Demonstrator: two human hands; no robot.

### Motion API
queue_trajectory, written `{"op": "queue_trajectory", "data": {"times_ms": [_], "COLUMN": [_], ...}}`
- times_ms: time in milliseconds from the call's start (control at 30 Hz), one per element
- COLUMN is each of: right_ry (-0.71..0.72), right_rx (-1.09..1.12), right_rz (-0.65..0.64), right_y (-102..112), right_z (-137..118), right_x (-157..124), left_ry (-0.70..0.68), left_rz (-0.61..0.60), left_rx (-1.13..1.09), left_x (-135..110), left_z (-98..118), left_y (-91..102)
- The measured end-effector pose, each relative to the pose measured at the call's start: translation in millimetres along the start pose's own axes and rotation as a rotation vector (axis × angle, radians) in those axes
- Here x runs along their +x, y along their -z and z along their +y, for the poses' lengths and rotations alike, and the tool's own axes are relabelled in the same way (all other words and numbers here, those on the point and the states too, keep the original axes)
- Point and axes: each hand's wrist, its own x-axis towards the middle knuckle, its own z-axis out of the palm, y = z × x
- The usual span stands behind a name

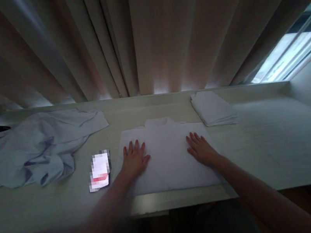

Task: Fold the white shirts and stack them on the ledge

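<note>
A white collared shirt (pixel 168 161) lies flat and folded into a wide rectangle in front of me, its collar at the far edge. My left hand (pixel 135 160) rests on the shirt's left part, palm down with fingers spread. On the right part lies my right hand (pixel 201 149), also flat with its fingers apart. Neither hand grips the cloth. Left of my left hand is a phone (pixel 100 170) with a lit, blurred-out screen.
A crumpled pale garment (pixel 39 150) spreads over the left of the pale table (pixel 280 144). Behind the shirt to the right sits a folded white cloth (pixel 214 108). Long curtains (pixel 165 32) hang along the back edge, and a bright window (pixel 289 48) shows at the right.
</note>
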Motion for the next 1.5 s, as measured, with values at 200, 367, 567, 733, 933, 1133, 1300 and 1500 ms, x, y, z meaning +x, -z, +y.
{"op": "queue_trajectory", "data": {"times_ms": [200, 367, 567, 733, 933, 1133, 1300, 1500], "right_ry": [0.017, -0.061, -0.107, -0.133, -0.222, -0.383, -0.485, -0.586], "right_rx": [-0.017, -0.031, -0.05, -0.044, -0.024, -0.034, -0.053, 0.067], "right_rz": [0.003, 0.04, 0.063, 0.052, 0.009, -0.01, 0.018, 0.019], "right_y": [-10, -18, -24, -21, -6, -1, 8, 20], "right_z": [-26, -20, -11, -12, -23, -16, -1, 5], "right_x": [-47, -60, -72, -73, -77, -99, -121, -125], "left_ry": [0.024, 0.106, 0.12, 0.11, 0.114, 0.097, 0.09, 0.012], "left_rz": [-0.022, 0.029, 0.037, 0.028, 0.017, 0.015, 0.029, 0.045], "left_rx": [-0.027, -0.002, 0.005, 0.01, 0.008, 0.016, 0.033, -0.011], "left_x": [-58, -79, -90, -90, -90, -99, -107, -111], "left_z": [7, -5, -7, -6, -3, -4, 2, 28], "left_y": [-9.0, -10.5, -9.9, -8.1, -1.8, -3.8, 0.4, 4.8]}}
